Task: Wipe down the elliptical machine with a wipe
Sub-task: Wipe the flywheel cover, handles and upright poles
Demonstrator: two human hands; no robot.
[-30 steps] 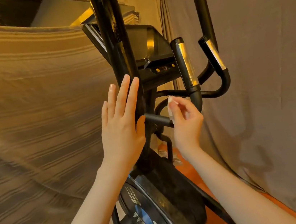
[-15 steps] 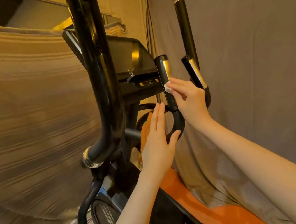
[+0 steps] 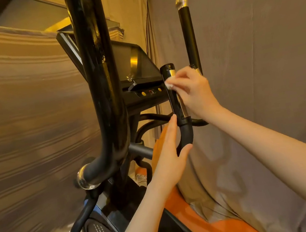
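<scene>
Now, head view: right hand (image 3: 193, 91), pinching the white wipe (image 3: 169, 84), has climbed to the upper end of the elliptical machine's fixed handle (image 3: 175, 101); left hand (image 3: 169, 152), fingers straight, has shifted to brace the handle's bend. Wiping proceeds upward.

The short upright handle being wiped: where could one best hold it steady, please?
Probably at the bare black bend below the grip, from the left side, where the left hand already rests; the right hand and wipe work higher up.
</scene>
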